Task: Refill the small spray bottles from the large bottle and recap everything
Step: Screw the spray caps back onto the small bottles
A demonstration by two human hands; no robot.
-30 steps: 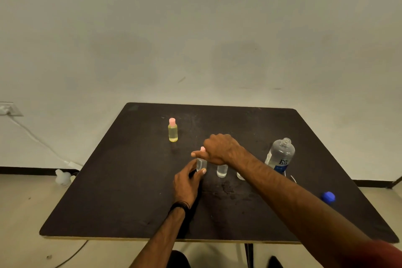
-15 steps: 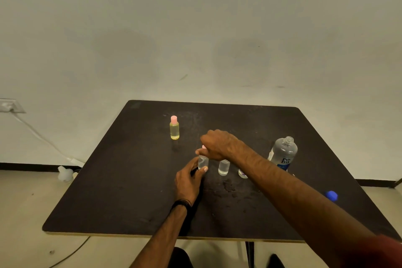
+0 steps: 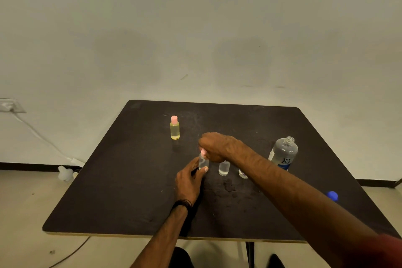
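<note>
Left hand (image 3: 188, 183) is gripping the small spray bottle (image 3: 203, 162) steady so the right hand (image 3: 214, 147), pinching its pink cap (image 3: 203, 151), can twist it on.

On the table (image 3: 113, 198), three small bottles (image 3: 224, 168) are ranged in a row, a capped bottle (image 3: 175, 128) behind-left, the large bottle (image 3: 283, 153) right, its cap (image 3: 332, 195) near the right edge.

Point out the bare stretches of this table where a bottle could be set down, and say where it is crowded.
Free: the near-left table corner, left of the left hand, and the far strip behind the yellow bottle. Crowded: mid-table, where both hands work the small bottle beside the second small bottle and the large bottle.
</note>
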